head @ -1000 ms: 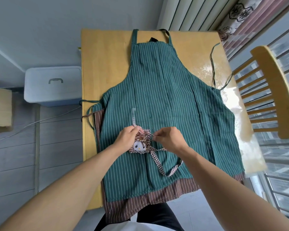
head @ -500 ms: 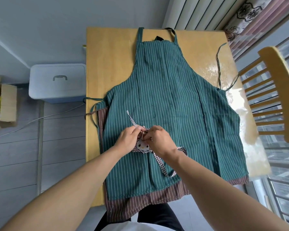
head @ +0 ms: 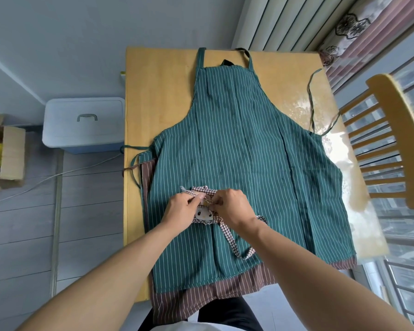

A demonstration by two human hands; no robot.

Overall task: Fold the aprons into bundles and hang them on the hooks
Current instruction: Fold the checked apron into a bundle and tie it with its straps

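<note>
A green striped apron point(head: 244, 144) lies flat on the wooden table point(head: 160, 96), covering a brown striped apron point(head: 201, 297) whose hem shows at the near edge. On the green one sits a small checked apron bundle point(head: 202, 215) with a cartoon patch. My left hand point(head: 181, 210) pinches one of its checked straps at the bundle's left. My right hand point(head: 232, 206) pinches the strap from the right, fingers curled over the bundle. A loose checked strap loop point(head: 234, 244) trails toward me.
A wooden chair point(head: 392, 144) stands at the table's right by the window. A grey lidded bin point(head: 84, 123) and an open cardboard box point(head: 7, 156) sit on the floor to the left. No hooks are in view.
Both hands have closed in over the checked bundle; the strap end that stood up at the left now lies lower and shorter beside my left hand.
</note>
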